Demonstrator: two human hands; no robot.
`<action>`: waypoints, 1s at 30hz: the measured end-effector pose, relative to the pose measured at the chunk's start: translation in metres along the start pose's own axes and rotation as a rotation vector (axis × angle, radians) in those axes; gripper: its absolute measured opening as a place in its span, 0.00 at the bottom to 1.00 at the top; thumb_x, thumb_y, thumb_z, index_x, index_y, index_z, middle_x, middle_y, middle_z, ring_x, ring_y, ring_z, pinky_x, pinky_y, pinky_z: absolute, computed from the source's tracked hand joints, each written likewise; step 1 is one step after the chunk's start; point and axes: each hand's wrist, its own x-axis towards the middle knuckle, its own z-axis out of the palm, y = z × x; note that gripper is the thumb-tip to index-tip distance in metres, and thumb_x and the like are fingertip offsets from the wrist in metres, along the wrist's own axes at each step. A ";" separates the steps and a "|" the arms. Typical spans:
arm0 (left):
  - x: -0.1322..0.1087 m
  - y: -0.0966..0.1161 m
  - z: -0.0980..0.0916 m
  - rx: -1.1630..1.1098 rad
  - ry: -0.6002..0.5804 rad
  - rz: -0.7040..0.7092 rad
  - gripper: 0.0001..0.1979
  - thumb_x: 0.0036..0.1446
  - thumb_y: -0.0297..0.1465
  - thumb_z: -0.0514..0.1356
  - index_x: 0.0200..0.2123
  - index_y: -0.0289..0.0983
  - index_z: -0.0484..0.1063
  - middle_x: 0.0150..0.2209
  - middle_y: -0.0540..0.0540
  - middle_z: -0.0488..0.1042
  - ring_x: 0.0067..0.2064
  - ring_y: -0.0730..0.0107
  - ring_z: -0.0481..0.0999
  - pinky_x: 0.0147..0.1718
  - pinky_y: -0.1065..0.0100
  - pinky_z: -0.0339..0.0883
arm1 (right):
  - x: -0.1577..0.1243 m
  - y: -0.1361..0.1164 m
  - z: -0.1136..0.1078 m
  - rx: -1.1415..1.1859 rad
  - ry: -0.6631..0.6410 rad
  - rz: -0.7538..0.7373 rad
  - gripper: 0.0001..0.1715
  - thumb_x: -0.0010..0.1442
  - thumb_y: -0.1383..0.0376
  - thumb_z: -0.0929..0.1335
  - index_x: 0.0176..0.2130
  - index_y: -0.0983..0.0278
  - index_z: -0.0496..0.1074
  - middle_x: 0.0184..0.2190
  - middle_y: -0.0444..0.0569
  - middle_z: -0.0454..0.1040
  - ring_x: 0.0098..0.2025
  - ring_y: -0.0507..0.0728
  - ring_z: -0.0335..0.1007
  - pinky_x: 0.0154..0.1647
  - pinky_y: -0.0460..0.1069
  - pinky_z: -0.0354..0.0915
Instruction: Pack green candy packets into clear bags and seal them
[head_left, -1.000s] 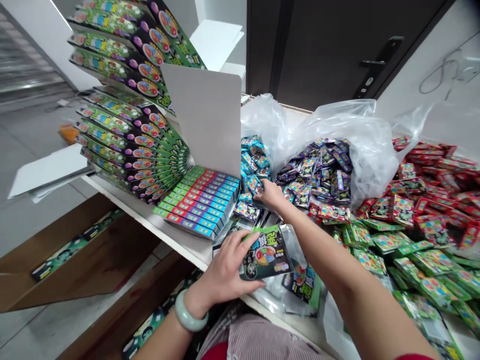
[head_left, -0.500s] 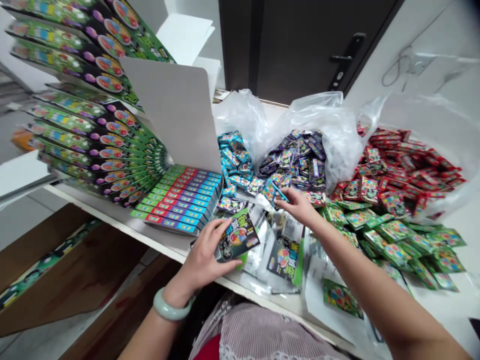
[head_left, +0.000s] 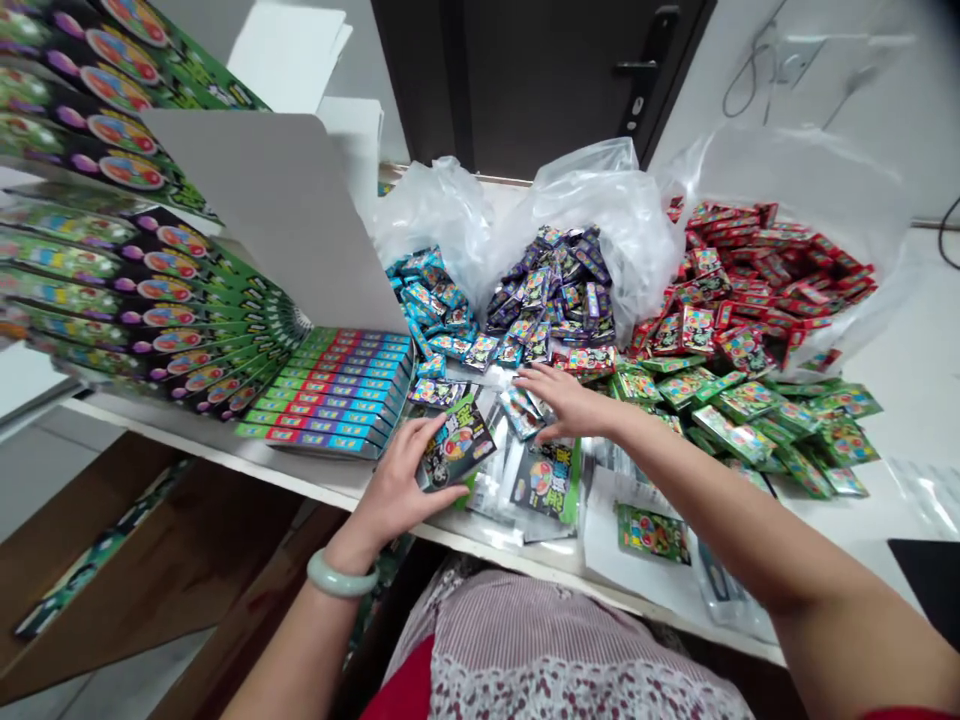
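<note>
Head view: left grip (head_left: 394, 490) closed on dark packet (head_left: 457, 445), right grip (head_left: 570, 402) open over loose sachets (head_left: 521, 412), scatter likely if brushed in passing.

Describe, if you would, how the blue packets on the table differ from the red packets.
The blue packets have turquoise wrappers and form a small heap beside the white card. The red packets form a far larger heap towards the right. Both are small glossy packets lying loose in clear plastic bags.
</note>
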 end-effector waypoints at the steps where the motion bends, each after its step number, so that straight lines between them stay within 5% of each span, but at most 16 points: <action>1: 0.001 0.001 0.000 -0.008 -0.017 0.005 0.42 0.49 0.40 0.68 0.64 0.44 0.53 0.56 0.40 0.61 0.58 0.51 0.64 0.57 0.50 0.62 | 0.007 0.000 0.001 0.005 -0.043 -0.017 0.57 0.42 0.58 0.78 0.65 0.60 0.56 0.67 0.58 0.53 0.69 0.70 0.42 0.64 0.68 0.46; 3: 0.001 0.004 -0.001 -0.011 -0.039 0.018 0.43 0.49 0.39 0.69 0.65 0.45 0.52 0.56 0.40 0.61 0.58 0.51 0.64 0.57 0.49 0.62 | 0.014 -0.004 0.002 0.025 -0.035 -0.051 0.52 0.43 0.60 0.77 0.63 0.63 0.60 0.63 0.60 0.60 0.65 0.69 0.52 0.63 0.66 0.50; 5: 0.001 0.007 -0.002 0.007 -0.041 0.032 0.44 0.49 0.38 0.69 0.65 0.45 0.52 0.56 0.40 0.61 0.59 0.50 0.64 0.57 0.48 0.61 | 0.009 -0.012 -0.003 0.059 0.126 -0.056 0.46 0.45 0.60 0.76 0.60 0.65 0.63 0.58 0.61 0.66 0.60 0.67 0.60 0.61 0.62 0.56; 9: 0.003 0.013 0.003 0.044 -0.033 0.080 0.46 0.47 0.39 0.70 0.65 0.45 0.51 0.57 0.38 0.61 0.59 0.49 0.63 0.58 0.47 0.60 | -0.027 -0.038 -0.022 0.067 0.457 -0.038 0.44 0.50 0.58 0.74 0.62 0.60 0.59 0.57 0.57 0.64 0.60 0.67 0.58 0.61 0.64 0.56; 14: 0.016 0.025 0.014 0.041 -0.045 0.185 0.46 0.46 0.38 0.70 0.65 0.43 0.51 0.57 0.38 0.61 0.59 0.47 0.63 0.57 0.46 0.60 | -0.064 -0.069 -0.034 -0.044 0.279 -0.072 0.44 0.49 0.60 0.76 0.61 0.59 0.61 0.57 0.57 0.64 0.58 0.70 0.59 0.60 0.64 0.59; 18: 0.018 0.032 0.019 0.011 -0.101 0.255 0.45 0.47 0.38 0.69 0.65 0.42 0.52 0.57 0.38 0.61 0.58 0.47 0.63 0.57 0.47 0.60 | -0.075 -0.067 -0.032 -0.062 0.166 -0.131 0.45 0.48 0.57 0.76 0.61 0.60 0.61 0.56 0.58 0.66 0.56 0.68 0.62 0.56 0.62 0.63; 30: 0.011 0.038 0.022 0.050 -0.155 0.272 0.45 0.48 0.40 0.68 0.65 0.42 0.51 0.57 0.37 0.62 0.59 0.46 0.63 0.57 0.47 0.59 | -0.077 -0.066 -0.016 0.073 0.189 -0.164 0.46 0.43 0.58 0.79 0.57 0.62 0.62 0.57 0.61 0.64 0.59 0.67 0.62 0.58 0.60 0.64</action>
